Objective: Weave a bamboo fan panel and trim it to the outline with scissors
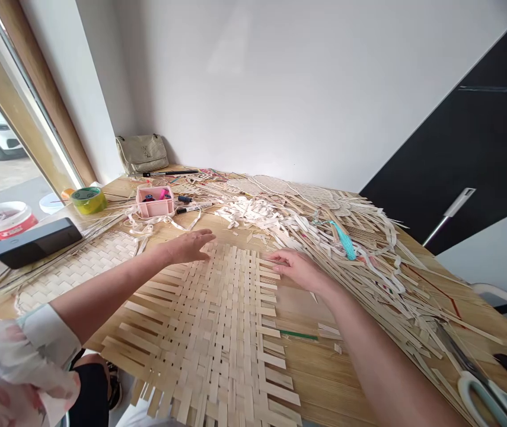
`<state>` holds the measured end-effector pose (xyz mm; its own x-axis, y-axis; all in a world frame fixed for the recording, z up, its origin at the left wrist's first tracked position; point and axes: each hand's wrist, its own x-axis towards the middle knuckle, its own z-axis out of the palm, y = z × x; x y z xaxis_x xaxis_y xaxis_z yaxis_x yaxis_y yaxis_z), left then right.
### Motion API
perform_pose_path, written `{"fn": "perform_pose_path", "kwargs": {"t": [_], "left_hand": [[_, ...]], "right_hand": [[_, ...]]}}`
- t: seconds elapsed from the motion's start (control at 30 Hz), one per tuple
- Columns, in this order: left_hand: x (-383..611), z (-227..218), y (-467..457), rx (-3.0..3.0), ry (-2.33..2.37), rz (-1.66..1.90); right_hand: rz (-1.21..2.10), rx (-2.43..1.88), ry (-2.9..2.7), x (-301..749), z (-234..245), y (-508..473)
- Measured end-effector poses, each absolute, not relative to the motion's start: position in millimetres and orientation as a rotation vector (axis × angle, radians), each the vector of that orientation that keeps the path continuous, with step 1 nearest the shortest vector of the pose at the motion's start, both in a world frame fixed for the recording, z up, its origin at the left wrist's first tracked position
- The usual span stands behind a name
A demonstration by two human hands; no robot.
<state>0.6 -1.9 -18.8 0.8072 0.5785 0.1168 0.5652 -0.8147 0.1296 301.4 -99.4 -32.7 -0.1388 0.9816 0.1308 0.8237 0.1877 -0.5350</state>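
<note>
A large mat of woven pale bamboo strips (pixel 209 320) lies flat on the wooden table (pixel 315 362), with loose strip ends sticking out along its edges. My left hand (pixel 190 246) rests palm-down at the mat's far edge, fingers spread and holding nothing. My right hand (pixel 295 268) lies on the mat's right edge, fingertips on the strip ends. No strip is clearly gripped by it. Beyond both hands spreads a heap of white and tan strips (pixel 262 213).
A smaller woven panel (pixel 70 270) lies to the left, beside a black power bank (pixel 37 243). At the back stand a pink basket (pixel 155 200), a tape roll (pixel 88 200) and a beige handbag (pixel 142 153). Scissors (pixel 487 397) lie at the right front. A wall rises behind the table.
</note>
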Motion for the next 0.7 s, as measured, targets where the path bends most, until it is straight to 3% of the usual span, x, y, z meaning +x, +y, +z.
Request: {"fn": "perform_pose_path", "kwargs": {"t": [0.2, 0.4, 0.7], "left_hand": [[20, -6, -7, 2.823, 0.983, 0.152], [26, -33, -11, 2.795, 1.133, 0.302], [24, -45, -20, 2.8, 0.933, 0.51]], "right_hand": [[0.394, -1.753, -2.066, 263, -1, -90], [0.312, -1.849, -2.112, 217, -19, -67], [0.289, -1.825, -2.112, 206, -33, -64]]}}
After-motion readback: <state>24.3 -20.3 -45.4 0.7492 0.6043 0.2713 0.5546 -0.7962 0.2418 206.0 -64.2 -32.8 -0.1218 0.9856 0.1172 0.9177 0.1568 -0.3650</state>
